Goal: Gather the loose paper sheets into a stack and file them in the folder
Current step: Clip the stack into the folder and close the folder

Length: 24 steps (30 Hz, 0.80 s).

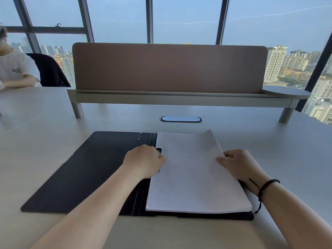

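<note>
Broadly, a pale tabletop (pixel 53 137) fills the view, with a brown divider panel (pixel 168 67) standing on a raised shelf (pixel 179 99) at its far side and tall windows (pixel 179 18) showing city towers beyond. An open black folder (pixel 80 169) lies flat on the near middle of the tabletop, its left cover bare and its right half carrying the stack of white paper sheets (pixel 194 173). The stack sits square to the spine, its far right corner lifted slightly; the sheets look blank, with no readable writing. The left hand (pixel 143 161) rests at the spine on the stack's left edge, fingers curled down beside a small black clip (pixel 159 150); whether they grip it cannot be told. The right hand (pixel 239 163) holds the stack's right edge, thumb on top and fingers tucked beneath, pinching the sheets. A black cord bracelet (pixel 265 186) circles the right wrist. An oval cable port (pixel 180 119) sits in the tabletop beyond the folder. At far left a seated person's white shirt (pixel 14 67) bears small print too blurred to read.
</note>
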Tool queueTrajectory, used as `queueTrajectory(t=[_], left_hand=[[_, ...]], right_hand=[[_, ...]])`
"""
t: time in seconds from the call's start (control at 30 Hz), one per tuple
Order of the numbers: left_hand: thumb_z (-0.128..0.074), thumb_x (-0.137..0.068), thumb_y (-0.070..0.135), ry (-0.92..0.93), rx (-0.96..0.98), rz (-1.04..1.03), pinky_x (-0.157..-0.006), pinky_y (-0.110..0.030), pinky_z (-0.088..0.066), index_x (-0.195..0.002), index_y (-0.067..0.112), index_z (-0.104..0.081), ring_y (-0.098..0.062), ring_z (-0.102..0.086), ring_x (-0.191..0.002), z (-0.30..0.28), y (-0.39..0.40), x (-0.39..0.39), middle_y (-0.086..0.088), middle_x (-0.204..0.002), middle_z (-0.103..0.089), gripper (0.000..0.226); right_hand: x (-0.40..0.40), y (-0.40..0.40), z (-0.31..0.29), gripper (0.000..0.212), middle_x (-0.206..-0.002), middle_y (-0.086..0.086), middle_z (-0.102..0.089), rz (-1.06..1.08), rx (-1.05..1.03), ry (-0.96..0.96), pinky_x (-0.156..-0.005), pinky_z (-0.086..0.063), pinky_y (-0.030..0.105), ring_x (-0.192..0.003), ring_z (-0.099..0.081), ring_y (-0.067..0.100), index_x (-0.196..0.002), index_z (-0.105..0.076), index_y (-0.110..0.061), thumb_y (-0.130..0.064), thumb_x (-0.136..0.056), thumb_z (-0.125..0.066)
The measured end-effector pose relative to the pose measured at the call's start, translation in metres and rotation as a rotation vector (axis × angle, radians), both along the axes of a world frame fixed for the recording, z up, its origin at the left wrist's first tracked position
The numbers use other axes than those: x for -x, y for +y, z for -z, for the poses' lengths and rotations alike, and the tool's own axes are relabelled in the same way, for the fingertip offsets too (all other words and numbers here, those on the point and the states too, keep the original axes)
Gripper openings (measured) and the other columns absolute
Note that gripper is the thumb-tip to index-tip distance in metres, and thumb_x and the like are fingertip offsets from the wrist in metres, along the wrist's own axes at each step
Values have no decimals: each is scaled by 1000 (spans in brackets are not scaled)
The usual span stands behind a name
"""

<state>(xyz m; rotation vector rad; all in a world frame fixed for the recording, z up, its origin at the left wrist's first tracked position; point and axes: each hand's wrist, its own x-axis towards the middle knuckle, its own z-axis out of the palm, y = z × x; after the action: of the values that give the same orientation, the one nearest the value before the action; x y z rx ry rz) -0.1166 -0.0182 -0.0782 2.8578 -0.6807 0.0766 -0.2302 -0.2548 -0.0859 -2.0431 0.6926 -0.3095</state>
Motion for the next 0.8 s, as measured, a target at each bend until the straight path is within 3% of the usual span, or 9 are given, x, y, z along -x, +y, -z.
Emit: queueTrajectory(t=[0.1, 0.2, 0.37, 0.47, 0.53, 0.63, 0.8], left_hand=[[-38, -94, 35, -39, 44, -41, -60, -27, -40, -62, 16, -44, -25, -57, -70, 6, -1, 1, 0, -70, -61, 37], [-37, -97, 44, -87, 104, -81, -62, -30, -39, -68, 17, -42, -26, -55, -73, 12, 1, -2, 3, -68, -52, 40], [-43, -92, 62, -44, 351, -100, -58, -31, -44, -73, 15, -52, -21, -59, -67, 17, 18, -10, 2, -69, -61, 51], [-53, -92, 54, -77, 546, -123, -69, -32, -50, -80, 17, -62, -15, -63, -77, 13, 46, -18, 5, -77, -66, 40], [-60, -93, 44, -70, 594, -148, -75, -30, -45, -86, 16, -66, -14, -63, -88, 14, 71, -24, 6, -87, -68, 29], [-62, -90, 43, -34, 473, -257, -83, -30, -42, -96, 18, -66, -20, -59, -107, 23, 114, -31, 3, -104, -67, 26], [-42, -81, 75, 50, 131, -567, -103, -42, -40, -133, 28, -50, -34, -45, -129, 26, 165, -27, -6, -135, -58, 71]], right_hand=[[-1, -2, 0, 27, -85, 3, -78, -3, 226, 73, -77, -58, 37, -85, -72, 26, -109, -75, -15, -29, -87, -69], [6, 0, 1, 59, -118, 2, -69, -10, 522, 204, -90, -50, 37, -113, -62, 27, -137, -56, -23, -52, -86, -62], [14, 8, 2, 70, -133, 1, -58, -154, 560, 238, -102, -43, 38, -129, -50, 24, -143, -49, -30, -69, -85, -54], [18, 14, 1, 72, -142, -1, -51, -182, 616, 297, -109, -34, 39, -135, -43, 24, -144, -45, -35, -74, -84, -49], [20, 18, 2, 72, -147, -3, -45, -197, 642, 320, -110, -29, 39, -138, -39, 24, -144, -43, -37, -76, -84, -47], [21, 22, 3, 73, -150, -2, -40, -222, 632, 322, -113, -26, 39, -141, -35, 24, -147, -40, -38, -76, -85, -44], [25, 24, 5, 73, -151, -2, -37, -254, 625, 327, -114, -26, 39, -143, -32, 24, -148, -37, -37, -75, -86, -42]])
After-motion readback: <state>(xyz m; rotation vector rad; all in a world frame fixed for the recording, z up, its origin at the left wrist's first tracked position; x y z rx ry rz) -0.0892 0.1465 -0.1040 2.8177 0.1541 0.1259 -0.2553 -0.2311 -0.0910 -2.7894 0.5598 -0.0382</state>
